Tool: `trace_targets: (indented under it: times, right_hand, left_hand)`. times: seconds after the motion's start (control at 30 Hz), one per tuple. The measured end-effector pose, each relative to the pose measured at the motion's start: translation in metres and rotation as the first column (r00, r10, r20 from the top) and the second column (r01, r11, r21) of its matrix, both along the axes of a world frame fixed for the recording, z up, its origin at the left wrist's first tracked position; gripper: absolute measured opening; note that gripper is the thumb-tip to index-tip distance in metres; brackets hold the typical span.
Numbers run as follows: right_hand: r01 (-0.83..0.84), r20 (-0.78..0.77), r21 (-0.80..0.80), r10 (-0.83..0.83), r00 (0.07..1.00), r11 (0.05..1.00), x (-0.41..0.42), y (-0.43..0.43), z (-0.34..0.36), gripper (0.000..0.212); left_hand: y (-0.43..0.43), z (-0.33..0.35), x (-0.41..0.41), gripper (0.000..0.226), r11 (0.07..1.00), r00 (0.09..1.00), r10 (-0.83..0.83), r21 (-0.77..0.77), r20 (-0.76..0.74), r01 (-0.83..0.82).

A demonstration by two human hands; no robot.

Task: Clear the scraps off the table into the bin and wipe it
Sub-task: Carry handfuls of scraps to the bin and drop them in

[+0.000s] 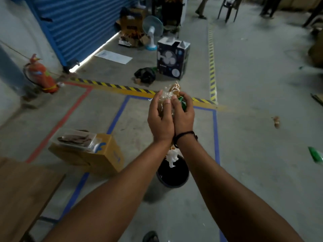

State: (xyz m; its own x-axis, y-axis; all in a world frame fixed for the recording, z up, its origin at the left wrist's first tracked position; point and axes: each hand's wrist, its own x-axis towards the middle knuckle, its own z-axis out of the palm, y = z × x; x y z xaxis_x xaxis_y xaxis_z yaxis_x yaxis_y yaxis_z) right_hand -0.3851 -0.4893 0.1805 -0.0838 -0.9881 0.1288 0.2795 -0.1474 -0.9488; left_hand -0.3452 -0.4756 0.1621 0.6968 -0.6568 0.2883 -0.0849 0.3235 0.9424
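Bundle of crumpled clear plastic and green wrapper scraps (172, 92), grasped between left hand (160, 120) and right hand (184, 117) over round black bin (173, 177), likely so pieces drop inside.

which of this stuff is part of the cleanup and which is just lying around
Job in hand:
- bundle of scraps, held by left hand and right hand
- white paper scrap below the wrists
- black bin
- wooden table

Lying about:
- cardboard box
- fire extinguisher
- fan box
- pedestal fan
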Motion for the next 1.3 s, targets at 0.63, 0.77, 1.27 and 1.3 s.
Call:
trace_targets:
  times: [0.63,0.77,1.27,1.3]
  right_hand:
    - [0.145,-0.174,0.198,-0.111,0.978,0.969,-0.05,-0.134,-0.388,0.024]
    - [0.15,-0.275,0.27,-0.073,0.959,0.951,-0.056,-0.129,-0.493,0.025]
    - [0.067,-0.228,0.631,0.103,0.968,0.773,-0.092,-0.136,-0.674,0.029]
    - [0.069,-0.219,0.632,0.093,0.971,0.772,-0.093,-0.14,-0.672,0.033]
  left_hand:
    - [-0.137,-0.377,-0.046,0.032,0.971,0.998,-0.063,0.228,-0.014,0.065]
    - [-0.131,-0.483,-0.049,0.029,0.942,0.997,-0.075,0.328,-0.008,0.073]
    - [-0.111,-0.686,-0.016,0.04,0.549,0.876,-0.478,0.8,0.062,0.243]
    - [-0.112,-0.685,-0.015,0.041,0.565,0.889,-0.457,0.785,0.039,0.255]
